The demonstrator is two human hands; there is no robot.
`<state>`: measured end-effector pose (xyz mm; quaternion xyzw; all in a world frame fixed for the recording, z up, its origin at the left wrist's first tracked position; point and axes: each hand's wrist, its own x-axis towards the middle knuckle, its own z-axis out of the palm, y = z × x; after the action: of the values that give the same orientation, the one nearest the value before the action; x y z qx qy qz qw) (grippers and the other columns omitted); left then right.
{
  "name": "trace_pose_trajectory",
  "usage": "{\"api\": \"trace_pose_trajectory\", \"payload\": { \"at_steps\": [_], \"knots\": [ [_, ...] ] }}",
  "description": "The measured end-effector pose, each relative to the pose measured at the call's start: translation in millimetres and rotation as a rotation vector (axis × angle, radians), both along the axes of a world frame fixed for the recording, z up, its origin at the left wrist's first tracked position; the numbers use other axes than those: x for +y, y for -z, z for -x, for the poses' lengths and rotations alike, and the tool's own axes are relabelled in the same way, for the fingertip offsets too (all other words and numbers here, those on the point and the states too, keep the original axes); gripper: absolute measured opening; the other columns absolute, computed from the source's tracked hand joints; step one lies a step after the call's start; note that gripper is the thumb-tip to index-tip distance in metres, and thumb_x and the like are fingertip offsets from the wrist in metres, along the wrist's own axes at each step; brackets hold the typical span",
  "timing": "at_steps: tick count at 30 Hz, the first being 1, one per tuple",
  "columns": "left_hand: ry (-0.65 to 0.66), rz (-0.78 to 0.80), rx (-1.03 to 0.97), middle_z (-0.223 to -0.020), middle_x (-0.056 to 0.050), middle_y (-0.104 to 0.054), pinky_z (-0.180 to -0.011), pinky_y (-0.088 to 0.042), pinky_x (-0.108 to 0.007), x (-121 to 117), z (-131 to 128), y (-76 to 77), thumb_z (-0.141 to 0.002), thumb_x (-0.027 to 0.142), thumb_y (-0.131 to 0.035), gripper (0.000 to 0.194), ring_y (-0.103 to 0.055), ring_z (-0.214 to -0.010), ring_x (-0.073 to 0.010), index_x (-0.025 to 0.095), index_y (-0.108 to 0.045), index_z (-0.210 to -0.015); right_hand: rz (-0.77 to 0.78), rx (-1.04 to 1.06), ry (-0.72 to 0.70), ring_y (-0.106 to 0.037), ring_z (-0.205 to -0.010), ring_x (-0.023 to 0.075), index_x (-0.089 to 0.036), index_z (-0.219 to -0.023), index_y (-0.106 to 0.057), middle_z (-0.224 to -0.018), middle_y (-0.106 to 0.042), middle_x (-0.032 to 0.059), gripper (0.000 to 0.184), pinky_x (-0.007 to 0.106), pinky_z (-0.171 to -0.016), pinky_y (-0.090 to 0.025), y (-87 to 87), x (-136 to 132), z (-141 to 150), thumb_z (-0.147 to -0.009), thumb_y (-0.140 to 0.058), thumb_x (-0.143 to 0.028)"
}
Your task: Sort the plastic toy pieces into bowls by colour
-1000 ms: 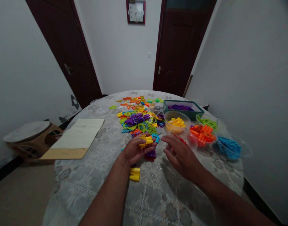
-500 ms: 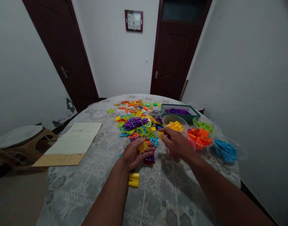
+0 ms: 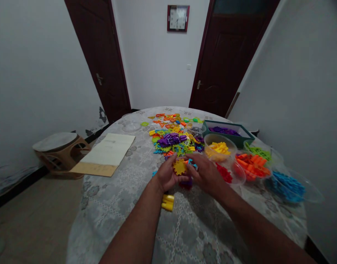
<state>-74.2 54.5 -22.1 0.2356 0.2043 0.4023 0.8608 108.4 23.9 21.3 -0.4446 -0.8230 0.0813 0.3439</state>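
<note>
My left hand [image 3: 165, 175] is curled round a yellow toothed plastic piece [image 3: 179, 167], held just above the table. My right hand [image 3: 206, 173] is next to it, fingers bent and touching the same yellow piece from the right. A purple piece [image 3: 186, 183] lies on the cloth right under both hands. Two yellow pieces [image 3: 167, 202] lie beside my left forearm. Just beyond the hands spreads a heap of mixed coloured pieces [image 3: 175, 137].
Clear bowls hold yellow [image 3: 219, 148], red [image 3: 225, 173], orange [image 3: 252, 163], green [image 3: 258, 151] and blue pieces [image 3: 288, 181]; a teal box [image 3: 226, 131] holds purple ones. A cardboard sheet [image 3: 106, 154] lies left on the round table [image 3: 116, 205]. A stool [image 3: 58, 146] stands at the left.
My right hand went out to the yellow bowl and came back to meet the left hand. A yellow toothed piece now shows upright in my left hand. The camera view has turned left.
</note>
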Motion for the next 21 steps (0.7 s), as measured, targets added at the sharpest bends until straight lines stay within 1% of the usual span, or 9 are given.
{"api": "trace_pose_trajectory", "payload": {
  "at_steps": [2, 4, 7, 9, 11, 14, 17, 19, 21],
  "knots": [
    [0.010, -0.036, 0.023, -0.089, -0.016, -0.075, -0.058, -0.063, -0.035, -1.4, -1.0, 0.6, -0.104, 0.049, -0.046, 0.045, -0.074, -0.070, -0.0241, 0.010, -0.066, -0.114, 0.017, -0.014, -0.023, -0.065, -0.114, 0.0279, -0.020, -0.129, -0.065, -0.124, -0.072, 0.0131, 0.034, 0.048, -0.101, -0.051, 7.4, -2.6, 15.2, -0.097, -0.055, -0.023],
    [0.039, -0.057, 0.042, -0.084, -0.015, -0.075, -0.052, -0.060, -0.031, -1.8, -1.4, 1.6, -0.104, 0.049, -0.046, 0.045, -0.073, -0.065, -0.0232, 0.009, -0.066, -0.114, 0.067, 0.003, -0.017, -0.066, -0.112, 0.0270, -0.021, -0.125, -0.068, -0.121, -0.073, 0.0116, 0.032, 0.046, -0.099, -0.052, 9.9, -0.6, 20.1, -0.096, -0.056, -0.020],
    [0.066, -0.069, 0.068, -0.086, -0.014, -0.075, -0.045, -0.056, -0.028, -0.2, 0.1, 2.8, -0.101, 0.054, -0.049, 0.048, -0.074, -0.065, -0.0247, 0.013, -0.062, -0.122, 0.183, 0.095, 0.018, -0.071, -0.098, 0.0229, -0.023, -0.117, -0.073, -0.109, -0.077, 0.0068, 0.027, 0.039, -0.089, -0.055, 2.5, 7.8, 9.5, -0.096, -0.056, -0.023],
    [0.031, -0.063, 0.107, -0.090, -0.015, -0.075, -0.045, -0.055, -0.027, 1.8, 2.5, 2.1, -0.100, 0.058, -0.049, 0.051, -0.075, -0.066, -0.0250, 0.014, -0.059, -0.125, 0.209, 0.157, 0.096, -0.071, -0.088, 0.0213, -0.024, -0.113, -0.074, -0.102, -0.078, 0.0050, 0.026, 0.035, -0.081, -0.055, -7.6, 17.3, -8.2, -0.096, -0.056, -0.031],
    [-0.058, -0.049, 0.138, -0.092, -0.017, -0.075, -0.045, -0.053, -0.026, 3.8, 5.9, -0.5, -0.100, 0.059, -0.047, 0.053, -0.074, -0.065, -0.0231, 0.013, -0.060, -0.123, 0.138, 0.185, 0.234, -0.071, -0.086, 0.0221, -0.022, -0.112, -0.075, -0.101, -0.078, 0.0061, 0.029, 0.035, -0.079, -0.055, -18.5, 29.7, -32.0, -0.095, -0.057, -0.037],
    [-0.255, -0.030, 0.106, -0.084, -0.014, -0.074, -0.044, -0.047, -0.023, 5.8, 12.0, -7.1, -0.102, 0.058, -0.043, 0.054, -0.069, -0.058, -0.0183, 0.009, -0.064, -0.114, -0.060, 0.186, 0.484, -0.070, -0.088, 0.0250, -0.019, -0.113, -0.075, -0.103, -0.078, 0.0106, 0.033, 0.039, -0.086, -0.054, -29.8, 48.4, -67.4, -0.092, -0.058, -0.038],
    [-0.442, 0.005, 0.031, -0.078, -0.010, -0.071, -0.045, -0.043, -0.023, 6.5, 19.5, -14.4, -0.103, 0.057, -0.040, 0.053, -0.064, -0.054, -0.0151, 0.010, -0.065, -0.107, -0.232, 0.194, 0.642, -0.070, -0.090, 0.0263, -0.016, -0.125, -0.071, -0.116, -0.074, 0.0156, 0.041, 0.042, -0.092, -0.053, -28.3, 52.0, -80.1, -0.090, -0.059, -0.035],
    [-0.540, 0.025, -0.002, -0.076, -0.007, -0.069, -0.046, -0.043, -0.023, 6.2, 24.7, -18.8, -0.103, 0.056, -0.038, 0.052, -0.063, -0.054, -0.0144, 0.012, -0.065, -0.104, -0.270, 0.200, 0.601, -0.070, -0.093, 0.0258, -0.017, -0.129, -0.068, -0.124, -0.071, 0.0161, 0.042, 0.041, -0.092, -0.054, -19.9, 38.2, -68.6, -0.093, -0.057, -0.033],
    [-0.601, 0.029, -0.021, -0.075, -0.006, -0.068, -0.049, -0.045, -0.023, 5.2, 29.6, -23.2, -0.103, 0.056, -0.039, 0.050, -0.063, -0.055, -0.0145, 0.013, -0.064, -0.103, -0.225, 0.194, 0.438, -0.070, -0.093, 0.0241, -0.019, -0.128, -0.068, -0.123, -0.071, 0.0139, 0.037, 0.037, -0.087, -0.055, -8.0, 12.3, -44.6, -0.097, -0.052, -0.033]
  ]
}}
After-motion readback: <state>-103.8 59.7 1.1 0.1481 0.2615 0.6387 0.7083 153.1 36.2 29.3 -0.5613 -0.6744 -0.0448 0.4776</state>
